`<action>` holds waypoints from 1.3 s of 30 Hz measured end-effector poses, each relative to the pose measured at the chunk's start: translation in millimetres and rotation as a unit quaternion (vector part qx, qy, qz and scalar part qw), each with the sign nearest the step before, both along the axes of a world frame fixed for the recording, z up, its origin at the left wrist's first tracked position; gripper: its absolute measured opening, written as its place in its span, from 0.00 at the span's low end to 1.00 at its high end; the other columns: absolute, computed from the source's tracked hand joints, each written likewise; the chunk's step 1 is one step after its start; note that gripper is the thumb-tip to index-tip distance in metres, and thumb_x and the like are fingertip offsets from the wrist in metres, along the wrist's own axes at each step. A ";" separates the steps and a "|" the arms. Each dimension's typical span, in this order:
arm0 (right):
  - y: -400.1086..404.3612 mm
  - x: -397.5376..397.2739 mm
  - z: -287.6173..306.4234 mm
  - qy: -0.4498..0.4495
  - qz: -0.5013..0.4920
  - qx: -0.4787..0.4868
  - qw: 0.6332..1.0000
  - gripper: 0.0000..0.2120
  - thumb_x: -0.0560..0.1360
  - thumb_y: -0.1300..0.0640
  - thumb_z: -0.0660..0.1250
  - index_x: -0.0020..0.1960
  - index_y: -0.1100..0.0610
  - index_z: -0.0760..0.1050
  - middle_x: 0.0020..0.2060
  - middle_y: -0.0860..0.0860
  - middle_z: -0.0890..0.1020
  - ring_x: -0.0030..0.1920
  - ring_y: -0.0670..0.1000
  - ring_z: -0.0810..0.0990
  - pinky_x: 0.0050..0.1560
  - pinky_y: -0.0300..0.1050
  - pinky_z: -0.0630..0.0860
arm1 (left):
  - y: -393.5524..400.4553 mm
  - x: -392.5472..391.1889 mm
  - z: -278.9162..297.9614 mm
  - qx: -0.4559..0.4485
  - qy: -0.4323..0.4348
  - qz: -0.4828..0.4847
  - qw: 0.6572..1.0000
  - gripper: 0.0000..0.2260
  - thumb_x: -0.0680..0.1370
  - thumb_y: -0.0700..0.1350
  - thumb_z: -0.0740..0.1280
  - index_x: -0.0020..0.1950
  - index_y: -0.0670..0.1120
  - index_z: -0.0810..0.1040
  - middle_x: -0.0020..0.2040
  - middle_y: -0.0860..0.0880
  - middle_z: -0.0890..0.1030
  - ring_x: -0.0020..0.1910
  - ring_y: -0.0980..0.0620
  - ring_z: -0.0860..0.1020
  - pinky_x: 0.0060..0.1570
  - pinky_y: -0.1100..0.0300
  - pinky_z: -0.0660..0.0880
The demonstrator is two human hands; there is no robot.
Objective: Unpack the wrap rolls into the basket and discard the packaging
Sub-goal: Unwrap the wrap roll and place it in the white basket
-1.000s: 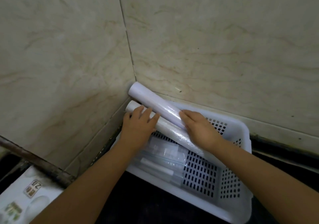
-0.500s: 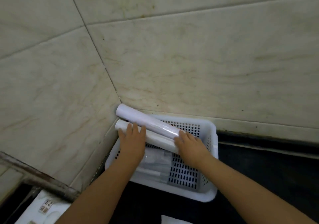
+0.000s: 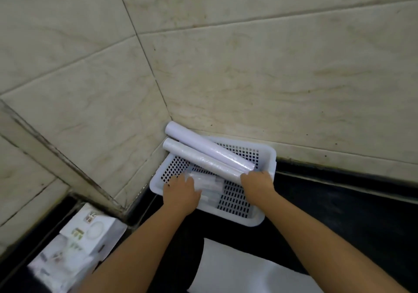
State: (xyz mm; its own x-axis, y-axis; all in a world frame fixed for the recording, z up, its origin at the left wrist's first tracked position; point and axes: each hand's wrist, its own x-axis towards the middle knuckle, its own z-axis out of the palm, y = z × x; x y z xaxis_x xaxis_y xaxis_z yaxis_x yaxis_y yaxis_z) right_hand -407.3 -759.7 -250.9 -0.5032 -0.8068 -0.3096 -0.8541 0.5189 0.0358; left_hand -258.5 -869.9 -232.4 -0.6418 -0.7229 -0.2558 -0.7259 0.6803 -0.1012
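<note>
Left hand (image 3: 181, 193) now off the rolls (image 3: 207, 154), open over the basket (image 3: 269, 157); right hand (image 3: 257, 183) loosely touching their near ends. Both propped diagonally in the basket; packaging (image 3: 239, 268) remains.

We are seeing a white plastic basket (image 3: 268, 157) right of the frame's centre, its walls and floor perforated with small square holes and its rim smooth with a dull sheen. Two wrap rolls are lying across it: the upper roll (image 3: 203, 147) is looking glossy and slightly crinkled, catching light along its length, and the lower roll (image 3: 199, 159) is showing the same shiny film skin. Clear, glossy plastic packets (image 3: 209, 185) are lying in the basket. The wall tiles (image 3: 271, 78) are looking smooth, veined like marble. The black countertop (image 3: 339, 213) at lower right is appearing matt. A printed cardboard box (image 3: 90, 229) is sitting at lower left.
</note>
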 end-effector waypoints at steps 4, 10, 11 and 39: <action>-19.2 -3.8 -8.3 -0.004 -0.037 -0.005 0.999 0.12 0.75 0.62 0.62 0.59 0.59 0.72 0.57 0.54 0.79 0.56 0.54 0.78 0.56 0.45 0.74 | -5.2 4.8 -15.3 0.064 -0.023 0.068 0.995 0.28 0.82 0.56 0.48 0.76 0.42 0.47 0.77 0.36 0.46 0.77 0.40 0.45 0.75 0.48 0.46; -30.7 -4.3 -19.7 0.016 -0.023 -0.034 0.999 0.12 0.75 0.63 0.62 0.58 0.61 0.72 0.55 0.55 0.78 0.53 0.54 0.79 0.47 0.44 0.75 | -19.5 4.8 -24.3 0.093 -0.050 0.044 0.993 0.28 0.81 0.56 0.45 0.77 0.43 0.44 0.78 0.39 0.44 0.77 0.42 0.42 0.75 0.47 0.42; -31.1 -7.0 -20.4 0.006 -0.026 -0.047 0.999 0.09 0.76 0.61 0.61 0.55 0.60 0.73 0.53 0.55 0.79 0.51 0.54 0.79 0.44 0.44 0.73 | -20.9 5.3 -25.0 0.097 -0.053 0.038 0.993 0.28 0.81 0.57 0.45 0.77 0.44 0.44 0.78 0.40 0.44 0.77 0.42 0.42 0.75 0.47 0.41; -44.1 -34.1 -20.0 0.002 0.016 -0.148 0.989 0.26 0.77 0.51 0.59 0.72 0.59 0.57 0.64 0.60 0.71 0.62 0.59 0.70 0.61 0.52 0.70 | -16.5 14.0 -41.7 0.065 0.044 0.027 0.997 0.28 0.82 0.54 0.46 0.76 0.41 0.43 0.78 0.42 0.44 0.77 0.46 0.41 0.75 0.48 0.36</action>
State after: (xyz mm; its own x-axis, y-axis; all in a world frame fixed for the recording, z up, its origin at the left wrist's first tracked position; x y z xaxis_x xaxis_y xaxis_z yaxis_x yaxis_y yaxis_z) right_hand -441.4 -803.8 -270.9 -0.4768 -0.8773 -0.0544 -0.8704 0.4799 -0.1099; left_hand -244.5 -886.4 -274.1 -0.6268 -0.7219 -0.2933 -0.7642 0.6430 0.0504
